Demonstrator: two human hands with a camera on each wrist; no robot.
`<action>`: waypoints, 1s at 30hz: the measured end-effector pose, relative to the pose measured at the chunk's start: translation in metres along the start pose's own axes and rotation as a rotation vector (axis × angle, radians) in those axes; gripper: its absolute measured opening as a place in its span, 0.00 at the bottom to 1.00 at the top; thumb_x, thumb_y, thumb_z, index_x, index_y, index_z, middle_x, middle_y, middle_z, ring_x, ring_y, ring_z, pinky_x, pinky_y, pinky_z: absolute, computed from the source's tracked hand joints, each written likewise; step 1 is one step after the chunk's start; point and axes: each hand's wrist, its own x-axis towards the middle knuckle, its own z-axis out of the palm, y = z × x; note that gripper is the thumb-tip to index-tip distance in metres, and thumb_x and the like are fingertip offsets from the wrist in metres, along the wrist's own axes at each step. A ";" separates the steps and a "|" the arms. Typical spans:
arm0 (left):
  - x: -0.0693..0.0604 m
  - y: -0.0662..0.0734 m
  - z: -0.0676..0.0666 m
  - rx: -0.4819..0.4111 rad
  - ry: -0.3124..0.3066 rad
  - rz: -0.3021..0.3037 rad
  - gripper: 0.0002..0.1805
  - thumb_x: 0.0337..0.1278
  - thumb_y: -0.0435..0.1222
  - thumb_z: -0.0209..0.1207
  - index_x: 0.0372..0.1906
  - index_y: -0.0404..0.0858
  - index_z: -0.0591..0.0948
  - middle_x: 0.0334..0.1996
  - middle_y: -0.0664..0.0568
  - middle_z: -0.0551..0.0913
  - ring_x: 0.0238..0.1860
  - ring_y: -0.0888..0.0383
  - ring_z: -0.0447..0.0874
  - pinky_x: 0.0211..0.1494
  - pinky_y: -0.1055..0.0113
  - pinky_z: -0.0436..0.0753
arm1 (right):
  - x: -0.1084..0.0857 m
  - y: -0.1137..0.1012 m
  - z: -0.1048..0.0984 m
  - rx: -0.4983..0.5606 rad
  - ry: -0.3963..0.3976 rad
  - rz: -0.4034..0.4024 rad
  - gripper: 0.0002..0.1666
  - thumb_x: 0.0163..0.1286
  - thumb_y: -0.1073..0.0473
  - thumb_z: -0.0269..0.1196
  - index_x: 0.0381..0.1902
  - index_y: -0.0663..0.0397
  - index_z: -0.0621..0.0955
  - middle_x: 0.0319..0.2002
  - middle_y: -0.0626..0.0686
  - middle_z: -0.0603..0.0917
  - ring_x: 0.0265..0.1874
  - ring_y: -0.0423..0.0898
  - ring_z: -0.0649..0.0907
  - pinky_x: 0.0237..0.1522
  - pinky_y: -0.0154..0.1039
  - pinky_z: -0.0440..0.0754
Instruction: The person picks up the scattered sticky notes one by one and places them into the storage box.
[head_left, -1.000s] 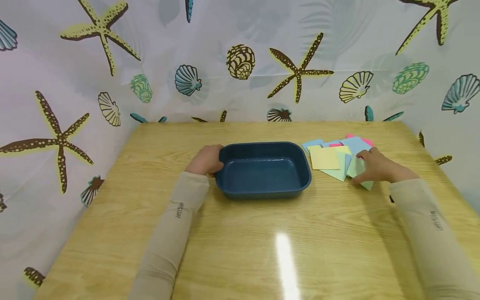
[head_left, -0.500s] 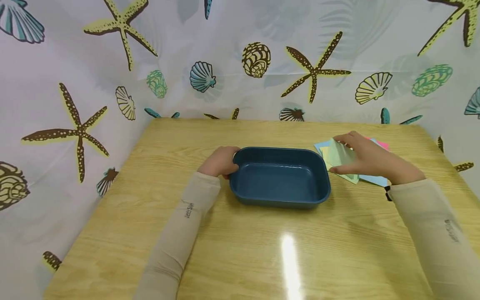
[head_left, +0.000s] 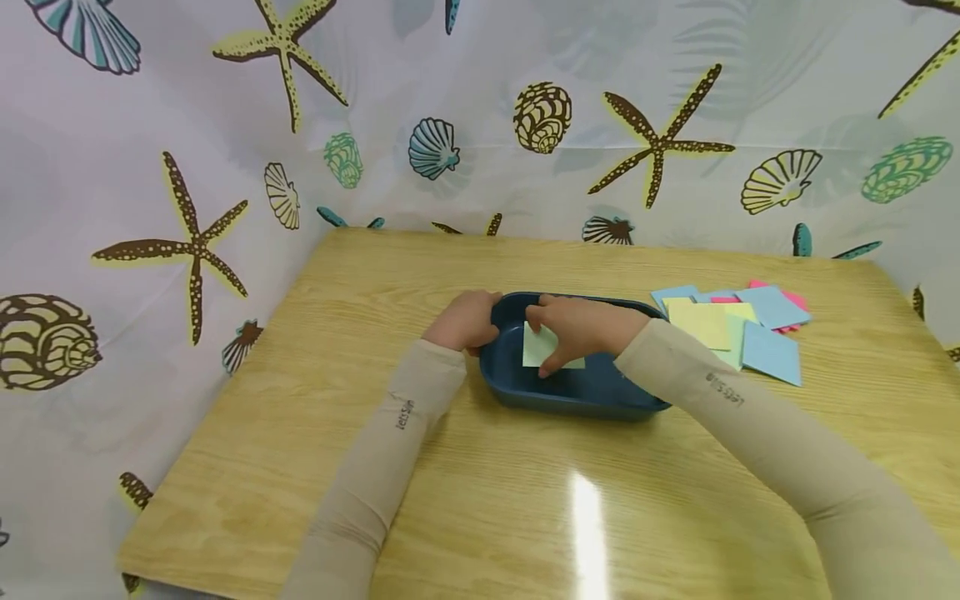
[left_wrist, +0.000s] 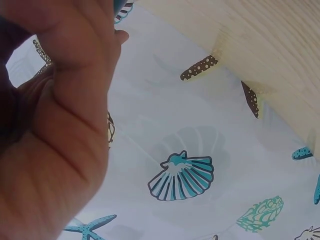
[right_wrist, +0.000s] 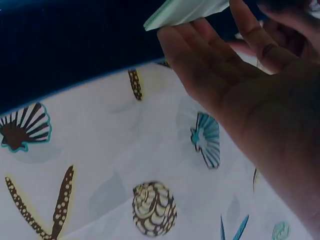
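Note:
A dark blue rectangular tray [head_left: 577,406] stands on the table. My left hand [head_left: 467,322] grips its left end, thumb at the rim. Inside the tray, toward its left part, my right hand [head_left: 581,327] holds a pale green sticky note [head_left: 534,348] between thumb and fingers. In the right wrist view the green paper [right_wrist: 187,11] lies against the fingertips of my right hand [right_wrist: 250,85]. The left wrist view shows my left hand [left_wrist: 65,115] close up, with the tray mostly out of frame.
Right of the tray, overlapping sticky notes lie spread: yellow [head_left: 701,323], blue [head_left: 772,353], green and pink [head_left: 797,298]. A patterned cloth [head_left: 495,183] with starfish and shells hangs behind and left of the wooden table [head_left: 300,417].
My right hand has lifted the green note off the pile and carried it left into the tray. My left hand keeps its hold on the tray's end. The head view has shifted.

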 end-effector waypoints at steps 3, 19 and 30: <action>0.002 0.003 0.001 -0.001 0.004 0.002 0.36 0.58 0.24 0.51 0.73 0.36 0.60 0.60 0.38 0.75 0.13 0.59 0.75 0.19 0.71 0.77 | 0.017 -0.002 0.010 -0.067 -0.028 -0.039 0.35 0.54 0.45 0.73 0.52 0.61 0.76 0.45 0.58 0.76 0.42 0.51 0.76 0.47 0.45 0.79; 0.000 0.007 0.001 0.052 0.022 -0.011 0.33 0.62 0.26 0.53 0.73 0.37 0.61 0.64 0.40 0.72 0.12 0.61 0.72 0.18 0.73 0.75 | 0.045 -0.013 0.032 -0.106 -0.048 -0.060 0.31 0.58 0.47 0.71 0.52 0.63 0.80 0.46 0.58 0.81 0.43 0.54 0.76 0.47 0.46 0.78; -0.002 0.004 0.002 -0.022 0.023 -0.035 0.34 0.62 0.26 0.53 0.73 0.38 0.61 0.61 0.39 0.74 0.13 0.60 0.72 0.18 0.71 0.77 | 0.043 -0.013 0.031 -0.050 -0.028 -0.087 0.36 0.56 0.46 0.72 0.54 0.66 0.79 0.46 0.60 0.82 0.45 0.54 0.77 0.48 0.44 0.79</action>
